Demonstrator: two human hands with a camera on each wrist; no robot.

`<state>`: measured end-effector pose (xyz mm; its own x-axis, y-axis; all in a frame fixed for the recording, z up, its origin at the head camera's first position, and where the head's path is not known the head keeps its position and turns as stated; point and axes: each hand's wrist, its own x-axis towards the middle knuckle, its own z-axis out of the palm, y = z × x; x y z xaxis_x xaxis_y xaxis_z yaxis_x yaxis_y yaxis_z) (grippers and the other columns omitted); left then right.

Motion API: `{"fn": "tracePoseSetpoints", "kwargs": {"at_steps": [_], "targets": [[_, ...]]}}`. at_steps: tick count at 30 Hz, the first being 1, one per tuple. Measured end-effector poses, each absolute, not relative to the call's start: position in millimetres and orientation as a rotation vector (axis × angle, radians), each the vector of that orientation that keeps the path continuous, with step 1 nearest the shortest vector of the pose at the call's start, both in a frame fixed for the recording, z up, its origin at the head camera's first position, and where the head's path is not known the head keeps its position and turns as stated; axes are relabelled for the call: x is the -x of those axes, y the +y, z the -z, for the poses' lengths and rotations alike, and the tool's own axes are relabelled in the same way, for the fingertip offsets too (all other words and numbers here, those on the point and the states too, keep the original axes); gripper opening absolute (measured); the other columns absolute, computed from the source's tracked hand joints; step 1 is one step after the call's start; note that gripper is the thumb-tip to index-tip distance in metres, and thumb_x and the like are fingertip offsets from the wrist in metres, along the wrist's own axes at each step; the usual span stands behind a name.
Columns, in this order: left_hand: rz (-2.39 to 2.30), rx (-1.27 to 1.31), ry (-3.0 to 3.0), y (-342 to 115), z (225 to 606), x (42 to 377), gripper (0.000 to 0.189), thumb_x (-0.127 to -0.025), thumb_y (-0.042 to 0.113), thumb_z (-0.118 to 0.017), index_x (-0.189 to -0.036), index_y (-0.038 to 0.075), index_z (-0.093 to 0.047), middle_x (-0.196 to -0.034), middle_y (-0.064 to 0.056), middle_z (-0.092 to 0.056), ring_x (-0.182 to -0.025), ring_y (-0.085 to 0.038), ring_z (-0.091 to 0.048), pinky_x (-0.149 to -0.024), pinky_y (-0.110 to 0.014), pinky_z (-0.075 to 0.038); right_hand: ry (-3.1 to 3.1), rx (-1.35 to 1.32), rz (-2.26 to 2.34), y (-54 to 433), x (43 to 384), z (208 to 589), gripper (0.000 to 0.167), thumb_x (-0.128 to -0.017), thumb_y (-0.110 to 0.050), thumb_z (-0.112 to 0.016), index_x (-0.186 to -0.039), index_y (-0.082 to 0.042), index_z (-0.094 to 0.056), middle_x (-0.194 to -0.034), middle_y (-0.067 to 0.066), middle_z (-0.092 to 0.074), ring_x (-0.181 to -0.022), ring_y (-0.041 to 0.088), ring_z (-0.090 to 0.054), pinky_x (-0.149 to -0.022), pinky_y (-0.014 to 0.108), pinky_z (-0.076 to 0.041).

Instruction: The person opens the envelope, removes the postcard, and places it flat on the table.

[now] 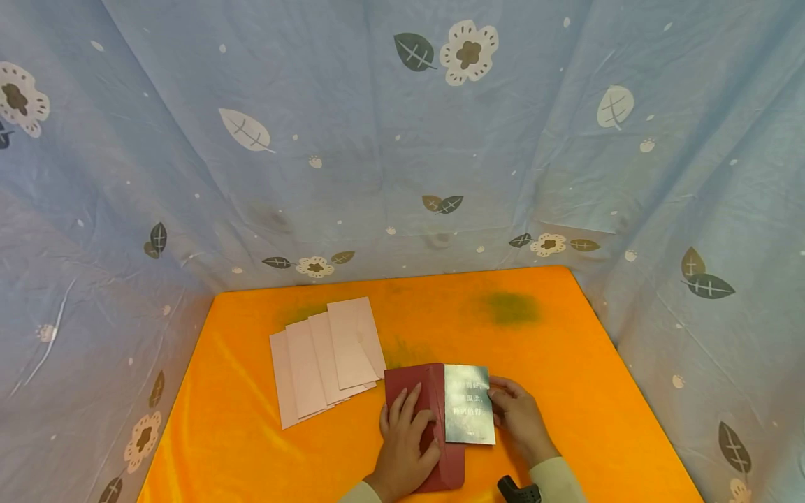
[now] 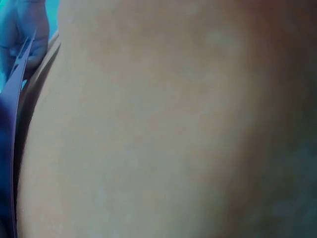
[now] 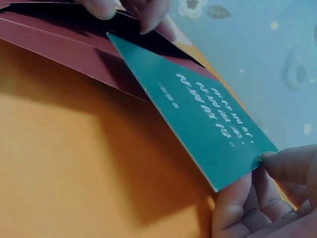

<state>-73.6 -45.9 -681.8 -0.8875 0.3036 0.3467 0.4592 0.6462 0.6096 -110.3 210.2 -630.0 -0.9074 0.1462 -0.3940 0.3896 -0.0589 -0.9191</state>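
Note:
A dark red envelope (image 1: 449,464) lies with its flap side up and its mouth gaping at the right. My left hand (image 1: 405,443) holds it from the left, thumb and bent index finger at the mouth's edge, other fingers spread over its face. My right hand (image 1: 520,417) pinches the outer edge of a shiny green card (image 1: 469,412) with pale printed writing, thumb on top and fingers beneath. In the right wrist view the green card (image 3: 198,119) slants up toward the mouth, its far end overlapping the envelope. The left wrist view is mostly filled by blurred skin.
Several pale pink envelopes (image 1: 355,342) lie fanned out and overlapping on the left of the orange cloth (image 1: 553,349). Blue curtains (image 1: 352,140) with leaves and flowers surround the table. A black device (image 1: 518,490) sits at my right wrist.

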Motion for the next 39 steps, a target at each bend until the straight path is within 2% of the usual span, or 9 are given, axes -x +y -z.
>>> {"fn": "tracePoseSetpoints", "kwargs": {"at_steps": [5, 12, 17, 24, 39], "targets": [[1.079, 0.627, -2.639, -46, 683, 74, 0.028, -0.090, 0.022, -0.071, -0.116, 0.029, -0.066, -0.173, -0.013, -0.035, -0.154, -0.042, -0.029, -0.107, -0.082, -0.013, 2.053, -0.579, 2.076, 218, 110, 626, 0.041, -0.112, -0.009, -0.060, -0.151, 0.004, -0.057, -0.108, 0.011, -0.069, -0.082, 0.023, -0.057, -0.065, 0.032, -0.048], [1.096, 0.631, -2.643, -46, 682, 74, 0.027, -0.092, 0.021, -0.070, -0.117, 0.029, -0.066, -0.173, -0.014, -0.035, -0.153, -0.044, -0.030, -0.107, -0.082, -0.014, 2.082, -0.619, 2.057, 225, 111, 625, 0.043, -0.111, -0.009, -0.061, -0.151, 0.004, -0.057, -0.117, 0.011, -0.071, -0.089, 0.026, -0.058, -0.066, 0.033, -0.050], [1.108, 0.625, -2.655, -45, 681, 74, 0.027, -0.091, 0.021, -0.071, -0.117, 0.027, -0.067, -0.173, -0.014, -0.035, -0.155, -0.044, -0.029, -0.109, -0.081, -0.013, 2.080, -0.638, 2.068, 230, 111, 629, 0.043, -0.111, -0.009, -0.061, -0.152, 0.004, -0.057, -0.113, 0.010, -0.069, -0.087, 0.025, -0.057, -0.065, 0.032, -0.049], [1.083, 0.619, -2.653, -45, 682, 74, 0.028, -0.091, 0.023, -0.071, -0.117, 0.029, -0.067, -0.172, -0.013, -0.037, -0.153, -0.043, -0.031, -0.107, -0.083, -0.016, 2.129, -0.648, 2.059, 238, 111, 626, 0.041, -0.112, -0.006, -0.057, -0.152, 0.006, -0.057, -0.115, 0.011, -0.070, -0.089, 0.025, -0.058, -0.067, 0.032, -0.051], [1.096, 0.626, -2.658, -46, 680, 73, 0.026, -0.092, 0.024, -0.068, -0.117, 0.030, -0.066, -0.172, -0.013, -0.037, -0.153, -0.043, -0.029, -0.108, -0.081, -0.012, 2.182, -0.697, 2.014, 258, 111, 623, 0.043, -0.113, -0.007, -0.055, -0.154, 0.006, -0.055, -0.112, 0.009, -0.067, -0.093, 0.024, -0.058, -0.071, 0.031, -0.051]]}}
